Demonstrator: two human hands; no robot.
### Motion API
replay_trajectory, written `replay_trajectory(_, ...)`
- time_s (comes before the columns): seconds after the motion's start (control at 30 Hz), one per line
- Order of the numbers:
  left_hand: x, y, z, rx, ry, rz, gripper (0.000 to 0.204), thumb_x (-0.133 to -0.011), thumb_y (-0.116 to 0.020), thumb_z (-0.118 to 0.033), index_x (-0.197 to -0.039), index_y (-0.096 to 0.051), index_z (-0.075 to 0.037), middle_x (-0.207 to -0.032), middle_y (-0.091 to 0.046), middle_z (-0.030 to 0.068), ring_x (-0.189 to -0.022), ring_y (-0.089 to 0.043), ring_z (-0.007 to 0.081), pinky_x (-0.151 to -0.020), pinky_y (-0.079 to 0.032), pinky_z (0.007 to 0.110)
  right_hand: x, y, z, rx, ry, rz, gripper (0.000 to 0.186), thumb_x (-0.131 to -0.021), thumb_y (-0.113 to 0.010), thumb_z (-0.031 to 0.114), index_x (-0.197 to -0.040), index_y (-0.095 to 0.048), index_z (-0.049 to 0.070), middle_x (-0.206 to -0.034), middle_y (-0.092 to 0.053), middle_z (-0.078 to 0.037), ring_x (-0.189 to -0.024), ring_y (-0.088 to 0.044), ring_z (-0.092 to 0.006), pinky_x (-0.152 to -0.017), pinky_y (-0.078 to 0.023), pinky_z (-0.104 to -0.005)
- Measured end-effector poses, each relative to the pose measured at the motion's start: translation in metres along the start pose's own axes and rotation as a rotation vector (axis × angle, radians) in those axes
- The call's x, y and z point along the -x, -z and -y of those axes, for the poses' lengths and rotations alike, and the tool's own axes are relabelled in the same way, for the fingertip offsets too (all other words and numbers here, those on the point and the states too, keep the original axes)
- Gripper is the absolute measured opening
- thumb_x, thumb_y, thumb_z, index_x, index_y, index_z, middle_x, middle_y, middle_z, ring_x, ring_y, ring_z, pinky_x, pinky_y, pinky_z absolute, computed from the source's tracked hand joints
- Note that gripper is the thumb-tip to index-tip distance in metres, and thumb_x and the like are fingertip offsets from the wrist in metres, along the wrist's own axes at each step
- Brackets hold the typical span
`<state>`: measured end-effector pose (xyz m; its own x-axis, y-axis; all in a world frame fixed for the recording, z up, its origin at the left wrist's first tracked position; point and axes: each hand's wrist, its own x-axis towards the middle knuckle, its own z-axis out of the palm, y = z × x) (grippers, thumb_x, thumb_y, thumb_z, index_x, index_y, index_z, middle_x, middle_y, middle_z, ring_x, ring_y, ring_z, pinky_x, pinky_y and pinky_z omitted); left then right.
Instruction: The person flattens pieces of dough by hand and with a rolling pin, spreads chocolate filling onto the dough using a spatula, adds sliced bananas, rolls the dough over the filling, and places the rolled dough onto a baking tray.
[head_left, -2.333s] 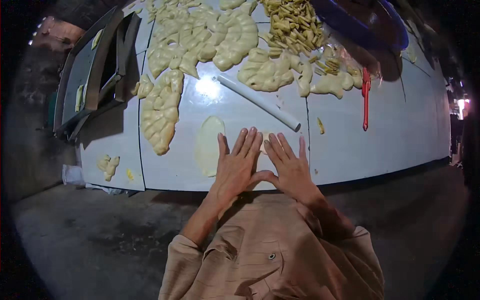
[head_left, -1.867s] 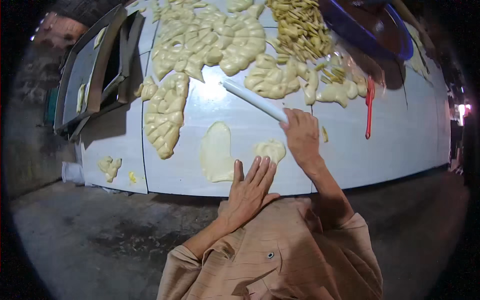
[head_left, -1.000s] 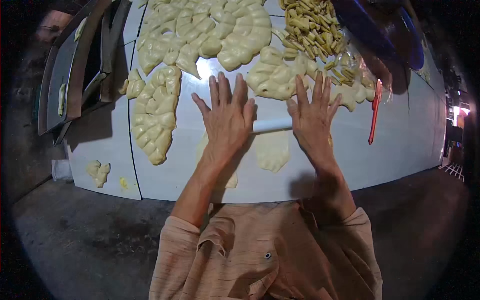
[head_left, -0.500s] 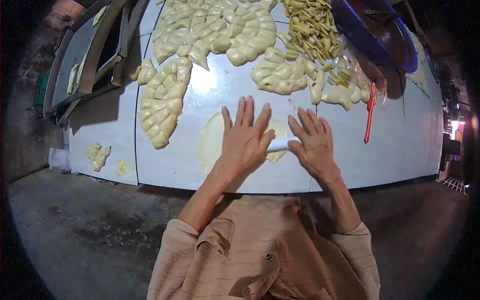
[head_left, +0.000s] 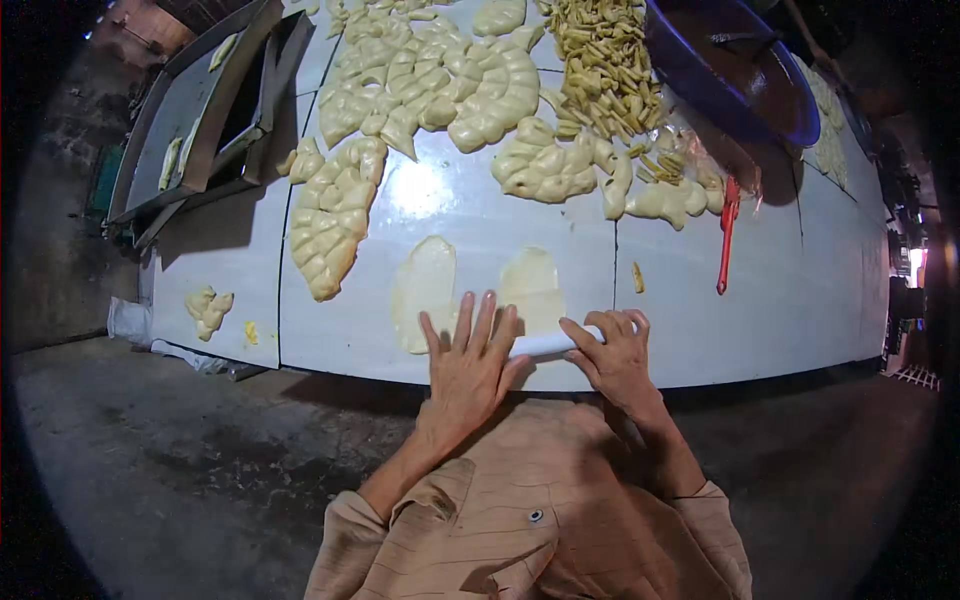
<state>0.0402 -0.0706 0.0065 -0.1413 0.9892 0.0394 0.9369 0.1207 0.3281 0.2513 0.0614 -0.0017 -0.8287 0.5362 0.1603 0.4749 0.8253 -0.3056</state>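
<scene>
Left hand (head_left: 470, 355) and right hand (head_left: 612, 355) lie flat, fingers spread, palms pressing the white rolling pin (head_left: 545, 345) just below two flattened dough ovals (head_left: 478, 288), nothing clasped.

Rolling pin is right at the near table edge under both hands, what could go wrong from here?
1. The white rolling pin lies close to the near edge of the table; it may roll off.
2. Both flattened dough pieces look thin; more passes might tear them.
</scene>
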Motion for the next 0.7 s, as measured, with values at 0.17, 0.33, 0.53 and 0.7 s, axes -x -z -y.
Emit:
replay_trajectory(0.17,-0.033,-0.005,0.011,-0.022,0.113,-0.028,0.064,-0.1,-0.055,-0.045,-0.15,-0.045,-0.007,-0.16,-0.036,0.0179,-0.151,-0.026,0.0397,-0.111,-0.003,0.078,-0.049,0.0,0.002,0.005,-0.141,0.104,0.055,-0.095,-0.063,0.042,-0.145,-0.055,0.021,-0.139,-0.054,-0.011,-0.128,-0.049,-0.0297,-0.111,-0.026,-0.0584)
replay_trajectory(0.33,-0.093,0.0,0.038,-0.055,0.1,-0.103,0.056,-0.102,-0.051,-0.035,-0.149,-0.046,-0.005,-0.157,-0.037,0.0237,-0.148,-0.032,0.0417,-0.112,-0.009,0.077,-0.098,-0.016,-0.012,0.208,-0.272,0.04,0.057,-0.099,-0.055,0.045,-0.15,-0.049,0.02,-0.162,-0.033,-0.017,-0.152,-0.024,-0.0359,-0.115,-0.011,-0.0709)
replay_trajectory(0.53,-0.176,-0.016,0.069,-0.097,0.165,-0.248,0.064,-0.101,-0.049,-0.046,-0.155,-0.04,-0.013,-0.16,-0.032,0.0247,-0.15,-0.025,0.0427,-0.111,-0.007,0.078,-0.158,-0.021,-0.041,0.357,-0.389,-0.126,0.062,-0.098,-0.057,0.044,-0.153,-0.045,0.018,-0.162,-0.027,-0.024,-0.151,-0.021,-0.0431,-0.115,-0.016,-0.0706)
replay_trajectory(0.7,-0.209,-0.014,0.094,-0.086,0.046,-0.37,0.063,-0.101,-0.051,-0.045,-0.155,-0.038,-0.014,-0.158,-0.034,0.0246,-0.147,-0.031,0.044,-0.11,-0.012,0.078,-0.167,0.013,-0.035,-0.011,-0.092,-0.32,0.064,-0.088,-0.073,0.038,-0.145,-0.054,0.014,-0.146,-0.044,-0.025,-0.137,-0.04,-0.0418,-0.114,-0.033,-0.0524)
